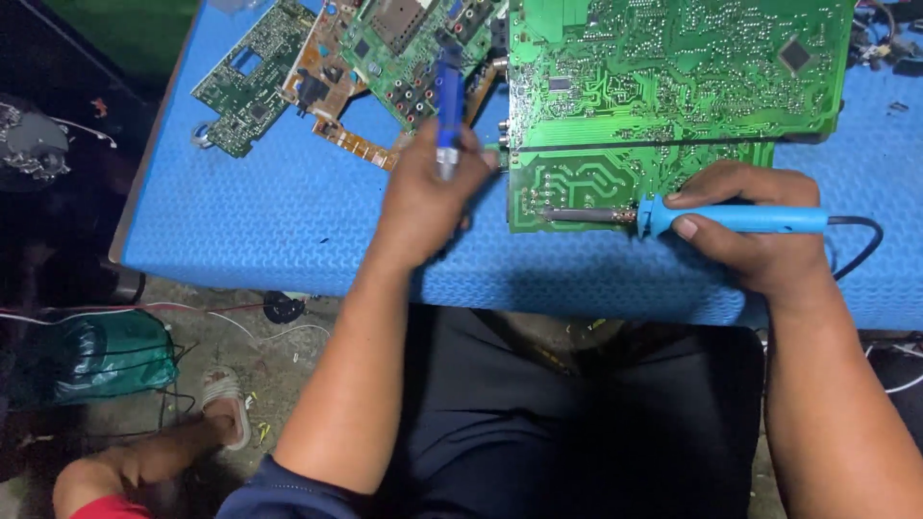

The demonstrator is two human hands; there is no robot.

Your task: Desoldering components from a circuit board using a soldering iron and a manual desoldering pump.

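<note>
Soldering iron with a light blue plastic handle (735,218) lies almost level across the view, its long axis running left to right: the dark metal tip points left and rests on the lower tab of the large green printed circuit board (673,77), while the black cord trails off the handle's right end. The right hand (745,231) is clamped around that handle, thumb under and fingers over, just right of the flared collar. So the tip sits to the left of the right hand, between the two hands.

The left hand (423,197) is closed around a dark blue pen-shaped tool with a silver lower section (448,106), held close to upright, its top reaching up the picture over the smaller boards. This hand sits just left of the green board's left edge, near the iron's tip but apart from it; whether it touches the board I cannot tell.

Both are over the blue textured foam mat covering the table (269,221). A cluster of smaller green and orange-brown circuit boards (317,72) lies further left, well apart from the iron. The right hand alone carries the iron.
</note>
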